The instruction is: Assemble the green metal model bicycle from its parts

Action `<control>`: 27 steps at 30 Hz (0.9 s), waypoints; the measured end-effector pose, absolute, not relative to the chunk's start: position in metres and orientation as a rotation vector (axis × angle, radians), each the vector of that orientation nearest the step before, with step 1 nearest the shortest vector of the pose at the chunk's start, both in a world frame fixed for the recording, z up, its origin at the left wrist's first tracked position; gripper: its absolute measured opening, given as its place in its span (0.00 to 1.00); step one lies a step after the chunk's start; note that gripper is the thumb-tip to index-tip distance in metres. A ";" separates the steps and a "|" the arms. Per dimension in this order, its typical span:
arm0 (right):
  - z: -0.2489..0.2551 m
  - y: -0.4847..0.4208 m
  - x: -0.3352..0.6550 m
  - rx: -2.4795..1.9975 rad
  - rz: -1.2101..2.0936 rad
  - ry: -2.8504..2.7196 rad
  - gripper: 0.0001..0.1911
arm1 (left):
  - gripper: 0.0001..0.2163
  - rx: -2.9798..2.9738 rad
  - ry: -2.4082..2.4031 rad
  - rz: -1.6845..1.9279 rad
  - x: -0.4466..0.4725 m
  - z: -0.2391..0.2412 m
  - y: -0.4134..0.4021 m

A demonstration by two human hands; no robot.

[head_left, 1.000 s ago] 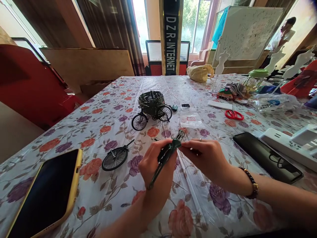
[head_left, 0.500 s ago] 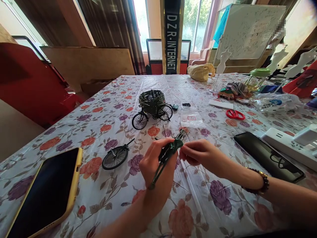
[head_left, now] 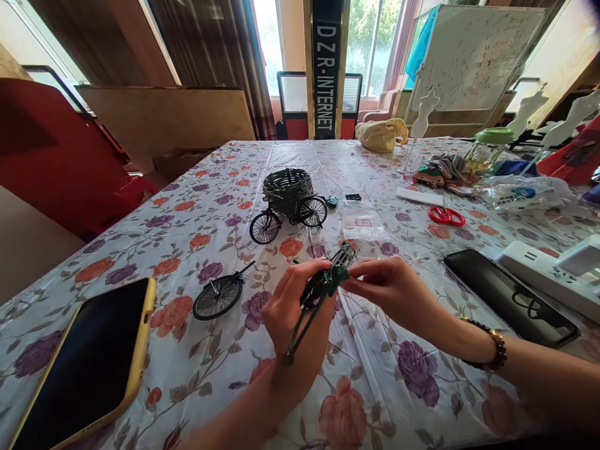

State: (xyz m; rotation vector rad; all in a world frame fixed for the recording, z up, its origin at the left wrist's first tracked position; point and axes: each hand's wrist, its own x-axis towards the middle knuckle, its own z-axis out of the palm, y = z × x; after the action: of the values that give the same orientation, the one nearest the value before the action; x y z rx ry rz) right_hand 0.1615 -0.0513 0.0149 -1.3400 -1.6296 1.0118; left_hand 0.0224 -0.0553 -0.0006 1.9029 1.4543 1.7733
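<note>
Your left hand grips the dark green part above the tablecloth while your right hand pinches beside it, on what I cannot tell, and a sideways push could twist it loose.

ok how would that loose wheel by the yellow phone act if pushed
The wheel is likely light and easily bent, given how thinly spoked it looks. It would probably slide rather than roll, since a bar juts past its edge.

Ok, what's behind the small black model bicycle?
A dark round woven basket rises behind the small black model bicycle. Its base is covered by the bicycle; whether the two touch can't be seen.
</note>
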 end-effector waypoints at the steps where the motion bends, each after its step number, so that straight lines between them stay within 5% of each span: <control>1: 0.016 -0.052 0.161 -1.356 0.968 -1.658 0.14 | 0.09 1.879 1.457 1.773 0.023 -0.001 -0.055; 19: 0.013 -0.047 0.162 -1.480 0.486 -2.073 0.16 | 0.07 1.386 1.383 1.384 0.019 -0.003 -0.038; 27: 0.020 -0.031 0.173 -1.480 0.417 -2.066 0.15 | 0.10 0.699 1.184 1.721 -0.010 0.011 -0.007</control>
State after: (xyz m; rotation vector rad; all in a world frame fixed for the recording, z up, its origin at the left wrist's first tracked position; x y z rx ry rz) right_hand 0.1726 -0.0315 0.0199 -1.4804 -2.0664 0.4175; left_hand -0.0096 -0.0070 0.0113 0.6992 1.1843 1.7211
